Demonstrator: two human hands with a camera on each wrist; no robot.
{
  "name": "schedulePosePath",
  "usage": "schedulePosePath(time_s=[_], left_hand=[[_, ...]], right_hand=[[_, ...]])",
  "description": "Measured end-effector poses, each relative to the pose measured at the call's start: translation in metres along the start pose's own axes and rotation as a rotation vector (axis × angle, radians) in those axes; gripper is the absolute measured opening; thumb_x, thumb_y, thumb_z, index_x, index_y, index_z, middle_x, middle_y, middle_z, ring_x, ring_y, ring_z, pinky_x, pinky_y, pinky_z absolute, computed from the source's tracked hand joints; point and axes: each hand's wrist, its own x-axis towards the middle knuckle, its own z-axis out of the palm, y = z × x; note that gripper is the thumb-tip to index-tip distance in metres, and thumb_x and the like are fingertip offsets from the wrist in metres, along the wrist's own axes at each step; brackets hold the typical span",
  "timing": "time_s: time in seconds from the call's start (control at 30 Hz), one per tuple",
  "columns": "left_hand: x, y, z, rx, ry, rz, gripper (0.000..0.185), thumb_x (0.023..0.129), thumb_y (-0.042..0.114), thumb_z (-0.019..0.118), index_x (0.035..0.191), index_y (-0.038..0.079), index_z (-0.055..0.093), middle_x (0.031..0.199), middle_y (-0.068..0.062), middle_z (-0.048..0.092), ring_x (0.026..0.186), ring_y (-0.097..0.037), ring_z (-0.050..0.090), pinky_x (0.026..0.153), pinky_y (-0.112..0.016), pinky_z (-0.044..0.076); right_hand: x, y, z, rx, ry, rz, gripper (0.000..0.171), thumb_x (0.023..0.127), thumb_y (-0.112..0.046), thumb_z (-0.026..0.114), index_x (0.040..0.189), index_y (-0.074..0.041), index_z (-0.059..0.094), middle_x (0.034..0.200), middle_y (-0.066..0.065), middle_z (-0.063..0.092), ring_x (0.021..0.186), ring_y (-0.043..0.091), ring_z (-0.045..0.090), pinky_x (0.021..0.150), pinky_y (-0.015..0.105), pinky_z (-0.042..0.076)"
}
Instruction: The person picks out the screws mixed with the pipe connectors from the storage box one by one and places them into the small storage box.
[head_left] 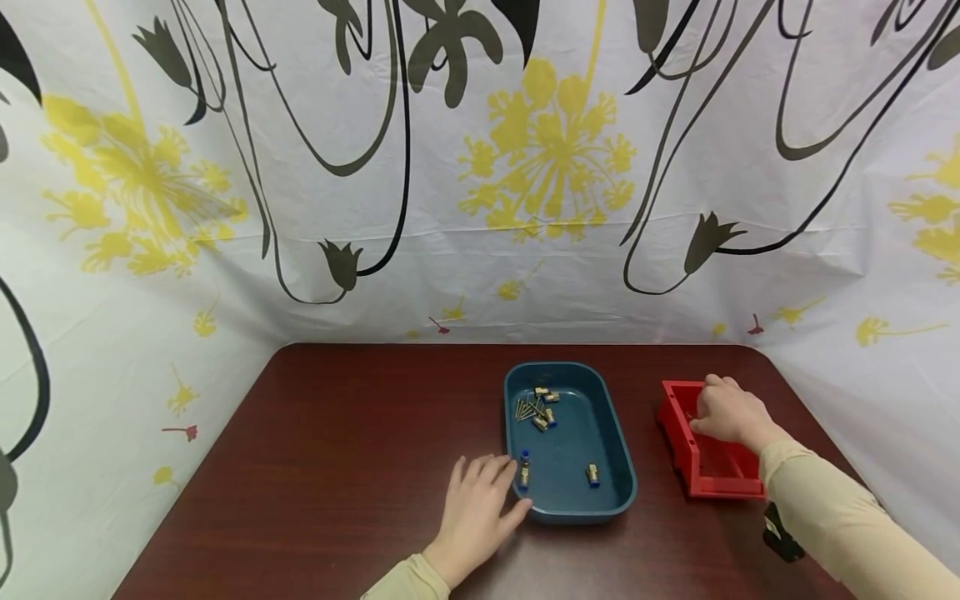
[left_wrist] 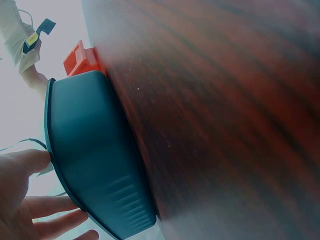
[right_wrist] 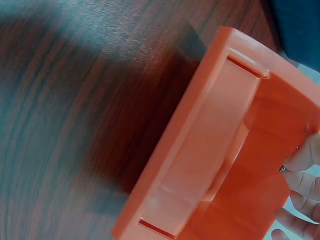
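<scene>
The right hand [head_left: 731, 412] reaches into the red bin [head_left: 726, 486], which sits on the right side of the bench [head_left: 337, 433]; the fingers are curled in, with thumb and forefinger closed together on a small metal screw [right_wrist: 282, 169], of which only the tip shows in the right wrist view, above the bin's floor. The left hand [head_left: 480, 512] is at the near left corner of the blue tray [head_left: 566, 446], its fingers straight and well spread, holding nothing; in the left wrist view its thumb rests against the tray's rim and the other fingertips lie along the same edge. The tray stands flat on the bench just left of the red bin, with a narrow gap between them. Inside it, toward the far left, thin screws [head_left: 525, 410] lie in a loose bunch, with several short brass fittings [head_left: 540, 423] scattered close around them. Nearer the left hand, a blue-and-brass piece [head_left: 524, 471] lies along the tray's left side, and a single fitting [head_left: 593, 475] with a blue end lies apart toward the near right. A dark device [head_left: 782, 537] is worn at the right wrist, beside the pale sleeve [head_left: 847, 517]. Behind the bench hangs a white cloth [head_left: 420, 192] printed with yellow and grey flowers.
</scene>
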Motion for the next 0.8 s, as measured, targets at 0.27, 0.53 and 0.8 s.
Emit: schedulePosePath(time_s=[0.27, 0.53, 0.8], left_hand=[[0.000, 0.000, 0.001, 0.012, 0.016, 0.007, 0.045, 0.077, 0.046, 0.061, 0.107, 0.013, 0.063, 0.108, -0.001, 0.057, 0.099, -0.021, 0.049, 0.084, -0.053, 0.034], [0.000, -0.001, 0.002, 0.015, 0.018, 0.010, 0.045, 0.077, 0.047, 0.060, 0.106, 0.013, 0.064, 0.107, -0.001, 0.057, 0.098, -0.021, 0.050, 0.083, -0.054, 0.034], [0.000, -0.001, 0.002, 0.011, 0.022, 0.009, 0.045, 0.077, 0.047, 0.061, 0.106, 0.013, 0.064, 0.107, -0.001, 0.057, 0.098, -0.021, 0.050, 0.083, -0.054, 0.034]], right_hand=[[-0.003, -0.001, 0.008, -0.013, 0.001, -0.040, 0.020, 0.066, -0.016, 0.069, 0.055, -0.013, 0.052, 0.071, 0.003, 0.039, 0.068, 0.024, 0.040, 0.048, 0.035, 0.036], [-0.005, -0.001, 0.016, -0.008, -0.052, -0.030, 0.019, 0.068, -0.011, 0.065, 0.053, -0.013, 0.052, 0.071, 0.003, 0.039, 0.067, 0.024, 0.039, 0.049, 0.034, 0.033], [-0.006, 0.001, 0.027, -0.027, -0.067, -0.038, 0.009, 0.067, -0.004, 0.062, 0.062, -0.008, 0.056, 0.073, 0.005, 0.040, 0.070, 0.026, 0.042, 0.053, 0.037, 0.037]])
